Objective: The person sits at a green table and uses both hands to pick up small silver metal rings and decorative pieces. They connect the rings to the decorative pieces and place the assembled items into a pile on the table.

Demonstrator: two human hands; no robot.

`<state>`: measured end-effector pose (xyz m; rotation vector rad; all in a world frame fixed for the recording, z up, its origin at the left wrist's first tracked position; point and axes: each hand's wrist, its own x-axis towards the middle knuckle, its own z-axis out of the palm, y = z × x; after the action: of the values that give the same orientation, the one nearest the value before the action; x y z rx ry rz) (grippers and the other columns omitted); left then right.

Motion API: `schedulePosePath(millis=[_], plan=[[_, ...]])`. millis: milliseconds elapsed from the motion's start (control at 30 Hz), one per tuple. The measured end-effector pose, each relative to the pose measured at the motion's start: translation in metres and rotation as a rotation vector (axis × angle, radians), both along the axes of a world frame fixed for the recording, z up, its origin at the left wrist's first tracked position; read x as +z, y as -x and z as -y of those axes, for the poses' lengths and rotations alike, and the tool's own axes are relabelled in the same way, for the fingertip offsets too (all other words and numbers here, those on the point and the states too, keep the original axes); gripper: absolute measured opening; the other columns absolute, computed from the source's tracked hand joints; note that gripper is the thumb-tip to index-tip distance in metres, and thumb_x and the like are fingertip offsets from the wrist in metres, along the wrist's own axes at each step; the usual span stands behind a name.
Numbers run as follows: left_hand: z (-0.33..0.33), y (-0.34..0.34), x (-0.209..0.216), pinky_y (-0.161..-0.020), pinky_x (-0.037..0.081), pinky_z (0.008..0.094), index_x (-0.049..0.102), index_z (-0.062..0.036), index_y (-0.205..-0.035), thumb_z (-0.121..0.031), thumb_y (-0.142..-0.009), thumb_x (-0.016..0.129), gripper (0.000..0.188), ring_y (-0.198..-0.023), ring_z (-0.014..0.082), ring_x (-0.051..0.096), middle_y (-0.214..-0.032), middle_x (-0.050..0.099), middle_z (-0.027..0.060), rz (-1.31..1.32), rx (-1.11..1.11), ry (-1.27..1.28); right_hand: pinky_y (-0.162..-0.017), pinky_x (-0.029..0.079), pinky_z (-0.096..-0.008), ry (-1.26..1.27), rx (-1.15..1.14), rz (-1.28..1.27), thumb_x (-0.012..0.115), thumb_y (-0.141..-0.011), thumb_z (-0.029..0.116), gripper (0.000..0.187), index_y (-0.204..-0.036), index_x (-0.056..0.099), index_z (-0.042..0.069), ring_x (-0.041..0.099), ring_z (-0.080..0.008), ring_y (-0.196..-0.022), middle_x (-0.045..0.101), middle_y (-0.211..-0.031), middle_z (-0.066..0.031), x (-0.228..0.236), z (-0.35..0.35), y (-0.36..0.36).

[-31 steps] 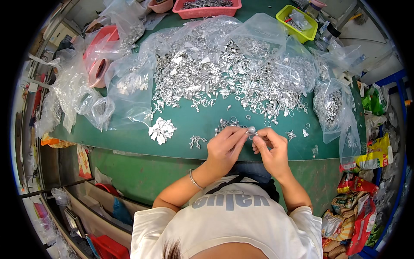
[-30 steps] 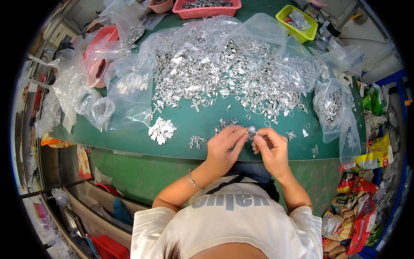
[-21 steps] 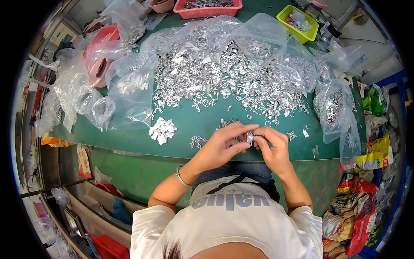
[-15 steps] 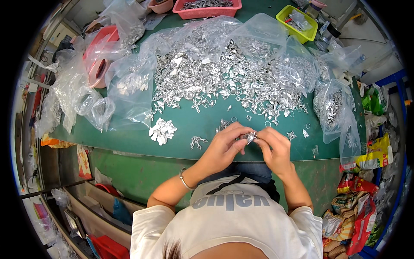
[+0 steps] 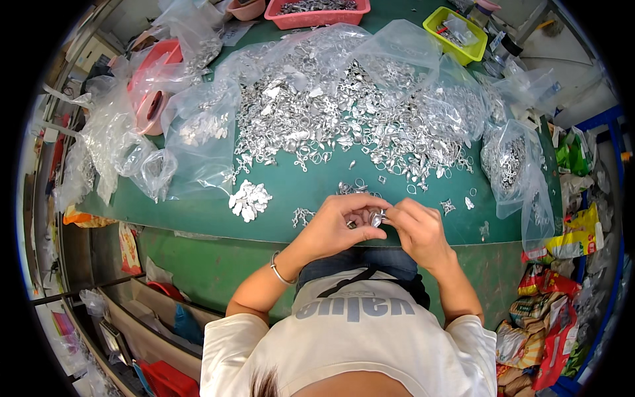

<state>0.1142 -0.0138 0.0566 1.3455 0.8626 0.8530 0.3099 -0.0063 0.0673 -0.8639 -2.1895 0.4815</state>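
Note:
At the near edge of the green table (image 5: 159, 210), my left hand (image 5: 334, 225) curls around several small silver metal pieces (image 5: 376, 219). My right hand (image 5: 420, 230) meets it from the right, its thumb and fingers pinched at the same pieces; their exact shape is too small to make out. Just beyond my hands lies a little group of silver rings and pieces (image 5: 350, 188). A small cluster of branched silver pieces (image 5: 303, 216) sits left of my left hand, partly covered by it. Farther left is a pile of flat, pale silver pieces (image 5: 249, 200).
A broad heap of silver metal parts (image 5: 291, 122) spreads across the table under clear plastic bags (image 5: 397, 46). A pink tray (image 5: 317, 20) and a yellow-green basket (image 5: 456, 36) stand at the back. A filled bag (image 5: 509, 162) lies right; colourful sacks (image 5: 529, 344) sit below it.
My left hand has shifted slightly left and opened wider around the metal pieces, showing more of them. My right hand stays close by, turned a little with its fingers bunched.

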Motion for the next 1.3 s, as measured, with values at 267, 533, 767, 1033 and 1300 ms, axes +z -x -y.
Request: schedulePosePath(millis=[267, 533, 767, 1033, 1300], plan=[[0.008, -0.008, 0.018, -0.053, 0.038, 0.0178, 0.067, 0.0034, -0.104, -0.004, -0.07, 0.081, 0.037, -0.061, 0.0013, 0.046, -0.07, 0.058, -0.0029, -0.064, 0.121, 0.043, -0.049, 0.044, -0.0368, -0.024, 0.011, 0.023, 0.064, -0.072, -0.002, 0.017, -0.087, 0.059, 0.002, 0.057, -0.0264, -0.061, 0.051, -0.072, -0.0087, 0.004, 0.0, -0.002], [0.029, -0.025, -0.009, -0.056, 0.042, 0.0176, 0.064, 0.0051, -0.104, -0.001, -0.073, 0.078, 0.034, -0.064, 0.0021, 0.05, -0.075, 0.06, -0.0002, 0.259, 0.291, 0.238, -0.052, 0.046, -0.0374, 0.167, 0.033, -0.03, 0.064, -0.079, -0.003, 0.016, -0.094, 0.06, -0.001, 0.058, -0.0311, -0.064, 0.056, -0.079, -0.0119, 0.008, 0.009, -0.006], [0.029, -0.026, -0.016, -0.073, 0.052, 0.0232, 0.06, 0.006, -0.109, 0.0, -0.079, 0.072, 0.033, -0.081, 0.0098, 0.062, -0.093, 0.067, 0.0089, 0.377, 0.311, 0.216, -0.055, 0.049, -0.0301, 0.436, 0.044, -0.229, 0.06, -0.084, -0.004, 0.022, -0.105, 0.057, -0.002, 0.058, -0.0238, -0.063, 0.057, -0.083, -0.0122, 0.006, 0.014, 0.002], [0.026, -0.031, -0.01, -0.076, 0.051, 0.0244, 0.056, 0.0031, -0.122, 0.0, -0.086, 0.064, 0.037, -0.083, 0.011, 0.061, -0.097, 0.064, 0.0084, 0.327, 0.248, 0.041, -0.056, 0.047, -0.0313, 0.487, -0.013, -0.294, 0.065, -0.079, -0.006, 0.01, -0.088, 0.063, -0.003, 0.058, -0.0217, -0.063, 0.058, -0.075, -0.0119, -0.005, 0.005, -0.008], [0.026, -0.022, -0.011, -0.07, 0.05, 0.0227, 0.062, 0.0015, -0.117, -0.004, -0.09, 0.059, 0.028, -0.077, 0.0084, 0.057, -0.092, 0.065, 0.0054, 0.262, 0.185, 0.221, -0.051, 0.045, -0.034, 0.179, -0.045, -0.166, 0.067, -0.077, -0.002, 0.008, -0.083, 0.062, -0.002, 0.057, -0.0279, -0.059, 0.058, -0.073, -0.0121, 0.0, 0.008, -0.003]])
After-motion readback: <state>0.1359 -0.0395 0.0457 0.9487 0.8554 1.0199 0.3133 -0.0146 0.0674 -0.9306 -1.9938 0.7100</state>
